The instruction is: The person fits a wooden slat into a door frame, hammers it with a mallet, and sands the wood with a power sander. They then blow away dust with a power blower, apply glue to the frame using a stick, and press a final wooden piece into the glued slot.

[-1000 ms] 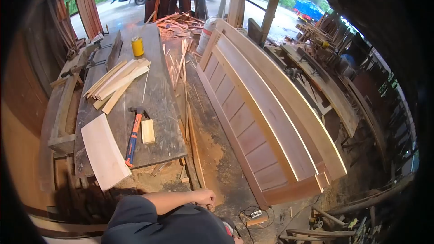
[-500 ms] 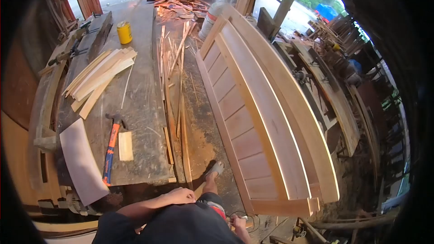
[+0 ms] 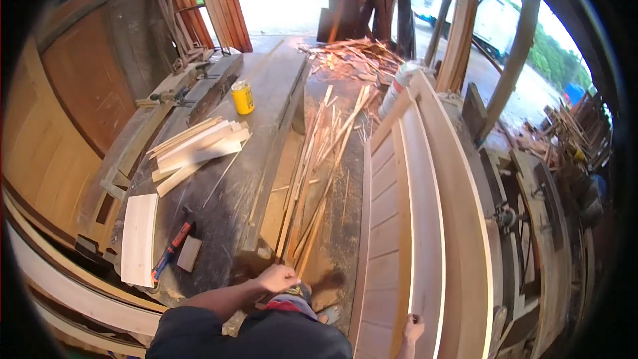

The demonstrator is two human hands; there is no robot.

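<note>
My left hand is in front of my body with its fingers curled together; whatever it might hold is too small to make out. On the right, my right hand is closed at the near end of a long panelled wooden piece; its grip is too small to tell. A hammer with a red and blue handle lies on the workbench, between a small wood block and a wide pale board.
Pale wood strips and a yellow can are on the bench. Thin offcuts cover the floor beside it, with a scrap pile farther off. Clamps sit at the bench's left, and a machine stands at the right.
The view has turned and the bench appears farther left. My right hand has moved from low beside my body up to the panelled piece. My left hand has shifted slightly forward.
</note>
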